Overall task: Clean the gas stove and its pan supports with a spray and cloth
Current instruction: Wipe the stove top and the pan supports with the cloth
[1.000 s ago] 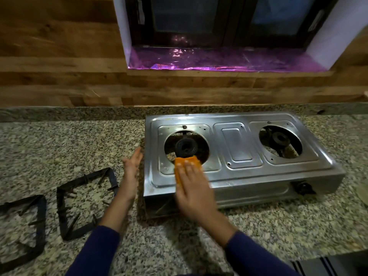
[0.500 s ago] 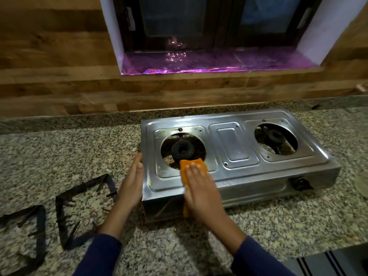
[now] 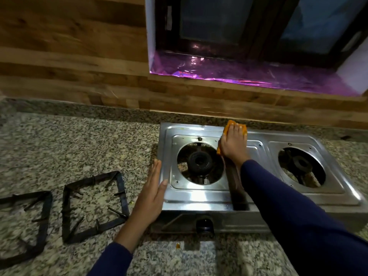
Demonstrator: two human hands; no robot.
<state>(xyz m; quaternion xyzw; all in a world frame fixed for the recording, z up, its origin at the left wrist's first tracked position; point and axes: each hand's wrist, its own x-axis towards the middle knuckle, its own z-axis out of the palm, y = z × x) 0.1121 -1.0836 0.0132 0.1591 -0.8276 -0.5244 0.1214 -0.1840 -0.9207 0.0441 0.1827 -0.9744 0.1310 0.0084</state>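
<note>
A two-burner steel gas stove [image 3: 199, 198] stands on the granite counter with both burner wells bare. My right hand [image 3: 233, 145] presses an orange cloth [image 3: 229, 125] flat on the stove top near its back edge, between the two burners. My left hand [image 3: 152, 194] lies flat with straight fingers against the stove's left side and holds nothing. Two black square pan supports lie on the counter to the left, the nearer pan support [image 3: 93, 206] beside my left hand and the far pan support [image 3: 25, 222] at the left edge. No spray bottle is in view.
A wood-panelled wall [image 3: 79, 56] rises behind the granite counter [image 3: 79, 142]. A window recess lined with shiny purple foil [image 3: 249, 72] sits above the stove. A black knob [image 3: 205, 225] sticks out of the stove's front face.
My right hand slid the orange cloth from the front edge below the left burner up to the stove's back edge. My left hand stayed against the stove's left side. The camera moved closer.
</note>
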